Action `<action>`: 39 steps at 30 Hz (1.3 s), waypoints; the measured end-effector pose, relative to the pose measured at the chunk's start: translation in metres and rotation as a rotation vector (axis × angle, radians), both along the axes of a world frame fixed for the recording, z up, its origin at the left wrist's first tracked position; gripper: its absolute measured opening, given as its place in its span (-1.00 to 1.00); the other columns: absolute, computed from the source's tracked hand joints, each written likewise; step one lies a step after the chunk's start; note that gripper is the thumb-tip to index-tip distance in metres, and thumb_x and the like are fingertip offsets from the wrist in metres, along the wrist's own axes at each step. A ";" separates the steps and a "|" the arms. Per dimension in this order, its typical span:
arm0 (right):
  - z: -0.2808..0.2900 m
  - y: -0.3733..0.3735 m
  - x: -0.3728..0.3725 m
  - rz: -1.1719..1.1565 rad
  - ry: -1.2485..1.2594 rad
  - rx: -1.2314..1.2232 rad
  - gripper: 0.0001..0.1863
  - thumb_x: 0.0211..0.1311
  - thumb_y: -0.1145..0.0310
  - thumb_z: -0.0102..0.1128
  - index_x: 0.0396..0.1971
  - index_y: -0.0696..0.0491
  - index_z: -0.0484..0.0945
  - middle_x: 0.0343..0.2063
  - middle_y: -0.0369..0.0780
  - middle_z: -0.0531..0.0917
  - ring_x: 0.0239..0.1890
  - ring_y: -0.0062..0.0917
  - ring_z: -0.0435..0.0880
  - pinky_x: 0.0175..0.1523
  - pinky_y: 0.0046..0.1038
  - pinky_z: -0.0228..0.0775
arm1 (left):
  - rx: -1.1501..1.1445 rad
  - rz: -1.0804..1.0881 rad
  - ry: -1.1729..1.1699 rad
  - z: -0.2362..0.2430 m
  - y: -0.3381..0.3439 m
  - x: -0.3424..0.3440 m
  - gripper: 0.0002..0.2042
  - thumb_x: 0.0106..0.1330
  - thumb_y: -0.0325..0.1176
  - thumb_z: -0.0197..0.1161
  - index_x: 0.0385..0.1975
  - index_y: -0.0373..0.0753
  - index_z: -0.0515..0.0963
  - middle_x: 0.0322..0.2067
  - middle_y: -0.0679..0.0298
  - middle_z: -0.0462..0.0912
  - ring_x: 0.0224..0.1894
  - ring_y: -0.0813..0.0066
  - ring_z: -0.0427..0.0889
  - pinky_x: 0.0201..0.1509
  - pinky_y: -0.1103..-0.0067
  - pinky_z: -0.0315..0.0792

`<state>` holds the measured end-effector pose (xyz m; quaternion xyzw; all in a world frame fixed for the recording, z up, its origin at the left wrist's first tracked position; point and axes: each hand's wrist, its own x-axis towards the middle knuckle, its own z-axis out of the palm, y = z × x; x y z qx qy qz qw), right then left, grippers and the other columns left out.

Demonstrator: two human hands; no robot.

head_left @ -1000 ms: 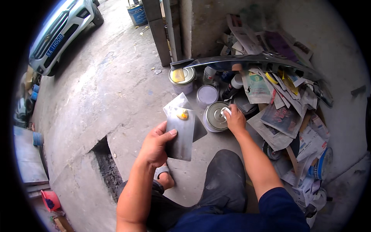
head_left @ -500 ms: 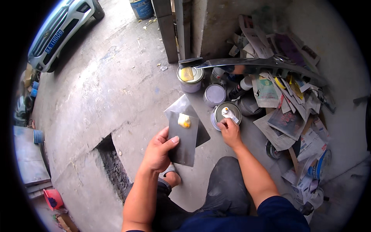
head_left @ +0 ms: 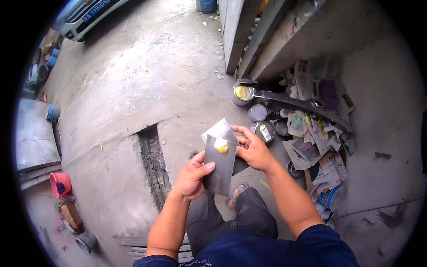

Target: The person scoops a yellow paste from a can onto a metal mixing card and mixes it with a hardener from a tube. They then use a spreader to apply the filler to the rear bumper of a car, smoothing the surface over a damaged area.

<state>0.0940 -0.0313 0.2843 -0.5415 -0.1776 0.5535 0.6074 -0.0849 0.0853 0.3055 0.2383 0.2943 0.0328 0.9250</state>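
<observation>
Nearest, the person's dark trousers (head_left: 231, 220) and a sandalled foot (head_left: 238, 192) sit on the concrete floor (head_left: 133, 102). Just above the knee, the left hand (head_left: 191, 178) is curled around the lower left edge of a flat grey metal plate (head_left: 219, 167), thumb across its face. A blob of yellow filler (head_left: 221, 145) lies on the plate's upper part. The right hand (head_left: 253, 149) closes over the plate's right edge, fingers bent toward a second, lighter blade (head_left: 219, 130) fanned out at the top; which of the two sheets it pinches I cannot tell. Just beyond, to the right, stands an open tin (head_left: 265, 131) with a white tube lying on it, then a lidded tin (head_left: 257, 112) and a tin of yellow paste (head_left: 243, 92). Crumpled newspapers (head_left: 311, 142) litter the right. Far left, a parked car (head_left: 89, 13).
</observation>
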 end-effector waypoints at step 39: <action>0.330 0.152 -0.066 0.122 -2.095 0.565 -0.69 -0.04 0.43 0.17 -0.20 -0.09 0.63 -0.22 -0.37 0.57 -0.13 -0.51 0.50 0.15 -0.25 0.17 | 0.269 0.623 -0.258 0.263 0.111 -0.093 -0.64 0.33 -0.58 -0.03 0.12 -0.28 0.27 -0.02 0.14 0.51 0.01 0.41 0.53 0.13 0.45 0.41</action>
